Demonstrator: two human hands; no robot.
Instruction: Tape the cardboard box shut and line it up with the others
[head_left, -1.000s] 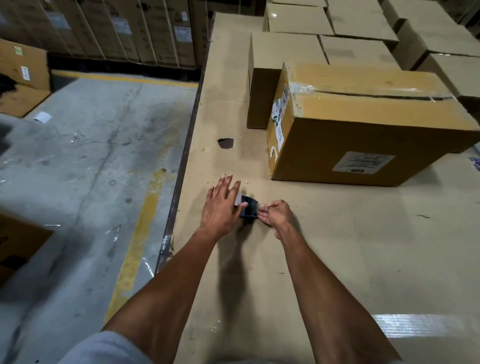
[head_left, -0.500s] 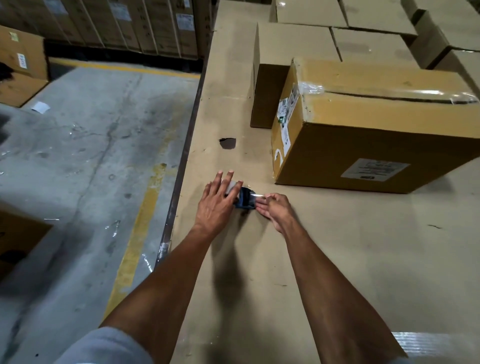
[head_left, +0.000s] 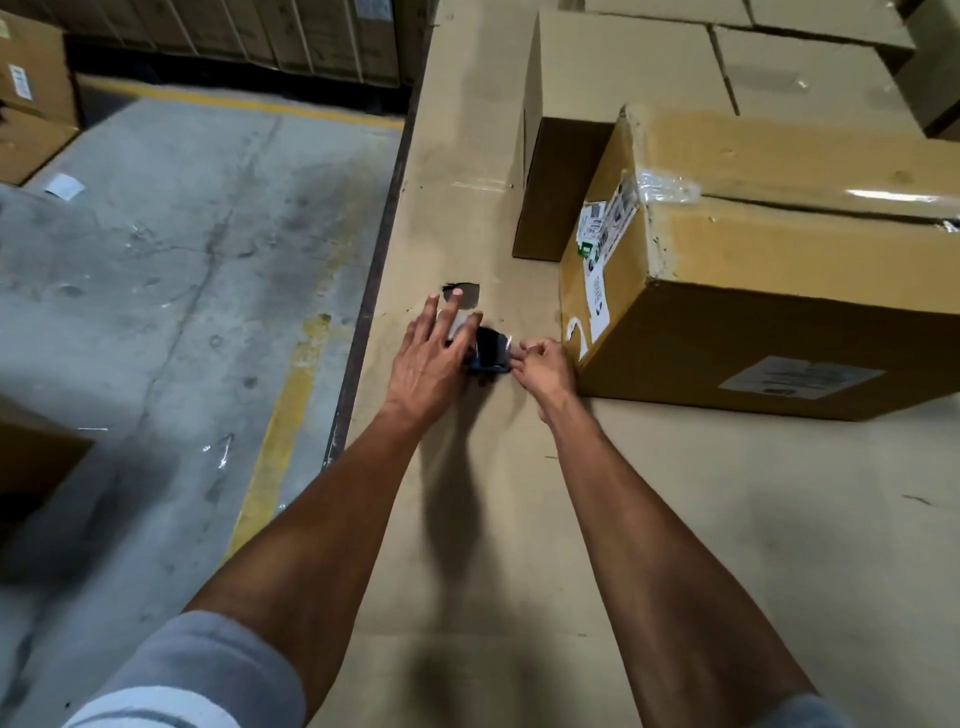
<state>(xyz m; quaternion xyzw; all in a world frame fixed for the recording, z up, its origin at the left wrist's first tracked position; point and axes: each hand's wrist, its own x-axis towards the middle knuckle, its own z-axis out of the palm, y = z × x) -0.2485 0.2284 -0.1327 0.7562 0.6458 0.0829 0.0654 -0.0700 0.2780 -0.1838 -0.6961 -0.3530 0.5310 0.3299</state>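
STEP: prepping tape | L hand flat, fingers spread, steadying tape dispenser | R hand pinching tape end | cardboard box just beside R hand, seam part-taped | NEXT: likely carry tape to box edge.

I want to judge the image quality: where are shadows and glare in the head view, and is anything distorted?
Head view: light comes from above and behind, so the arms throw a dark shadow on the table below the left hand; glare shines on the tape across the box; the wide lens bends the table edge; the dispenser by the right hand is dark and slightly blurred.
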